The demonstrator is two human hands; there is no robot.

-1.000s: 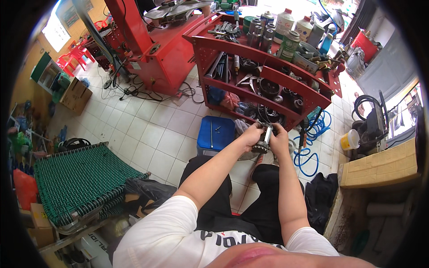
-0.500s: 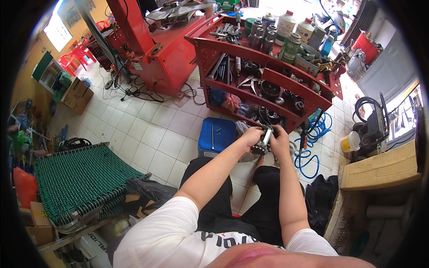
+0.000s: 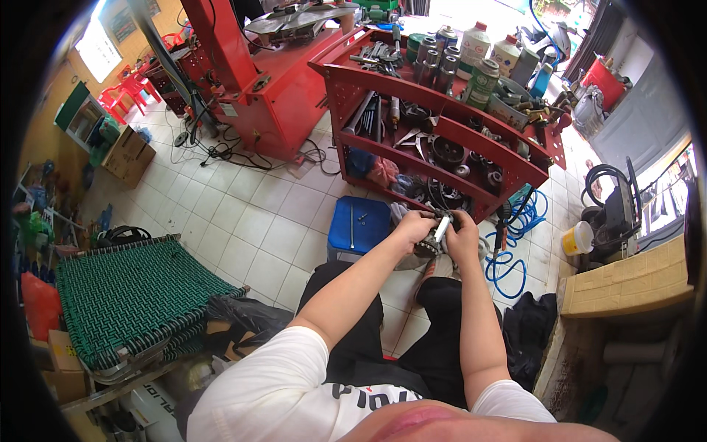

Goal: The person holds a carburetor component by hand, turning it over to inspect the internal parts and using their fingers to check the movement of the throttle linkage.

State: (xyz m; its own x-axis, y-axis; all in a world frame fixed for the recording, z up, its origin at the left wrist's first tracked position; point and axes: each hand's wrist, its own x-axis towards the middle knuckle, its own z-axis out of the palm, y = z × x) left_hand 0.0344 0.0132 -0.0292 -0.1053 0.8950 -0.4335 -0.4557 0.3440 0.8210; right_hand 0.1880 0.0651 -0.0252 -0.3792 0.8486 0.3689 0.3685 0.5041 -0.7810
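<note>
Both hands are closed on a metal machine part (image 3: 442, 227) held low in front of me, between my knees and the tool cart. It has a pale silver bar-like piece on top and a dark, round, toothed-looking end below. My left hand (image 3: 417, 227) grips its left side, and my right hand (image 3: 463, 234) grips the right side. Fingers partly hide the part, so its exact kind is unclear. Just left of my hands stands a blue plastic stool (image 3: 340, 234), with a long thin metal rod (image 3: 351, 225) and small bolts (image 3: 362, 217) lying on it.
A red tool cart (image 3: 434, 166) full of tools, cans and bottles stands ahead. Blue coiled hose (image 3: 508, 265) lies right on the tiled floor. A red machine (image 3: 272, 110) with loose cables is at far left. Nearer are a green woven folding bed (image 3: 140, 302) and a yellow-white bucket (image 3: 578, 238).
The silver piece of the metal part has tilted slightly between my hands. Both hands keep their hold, and the rest of the scene stays nearly the same.
</note>
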